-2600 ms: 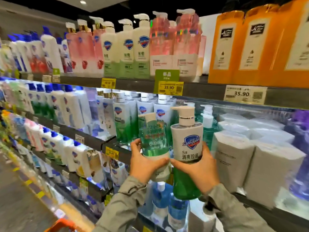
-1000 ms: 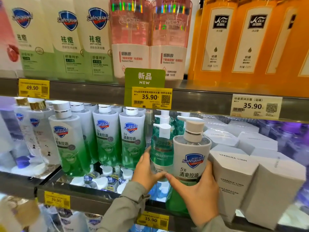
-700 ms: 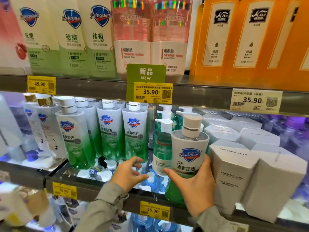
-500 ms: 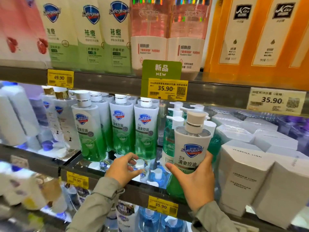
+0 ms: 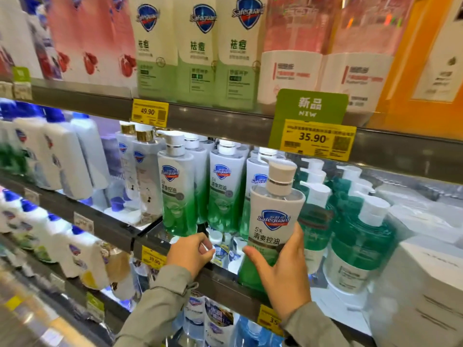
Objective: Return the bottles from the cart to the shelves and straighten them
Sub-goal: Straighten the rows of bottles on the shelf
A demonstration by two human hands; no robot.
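Observation:
My right hand (image 5: 283,271) grips a white-and-green Safeguard pump bottle (image 5: 273,221), upright at the front edge of the middle shelf (image 5: 225,286). Behind and left of it stand three matching Safeguard bottles (image 5: 176,191) in a row. To its right stand teal pump bottles (image 5: 360,236) with white pumps. My left hand (image 5: 191,251) rests at the shelf's front edge below the matching bottles, fingers curled loosely, holding nothing that I can see. The cart is out of view.
The upper shelf carries tall pink, white-green and orange bottles above a green "NEW" tag (image 5: 309,106) and yellow price labels. White boxes (image 5: 426,284) stand at the right on the middle shelf. Blue-capped white bottles (image 5: 57,159) fill the shelves to the left.
My left hand let go of the teal bottle, which now stands on the shelf, and dropped to the shelf edge. The view swung left; my right hand still holds the Safeguard bottle.

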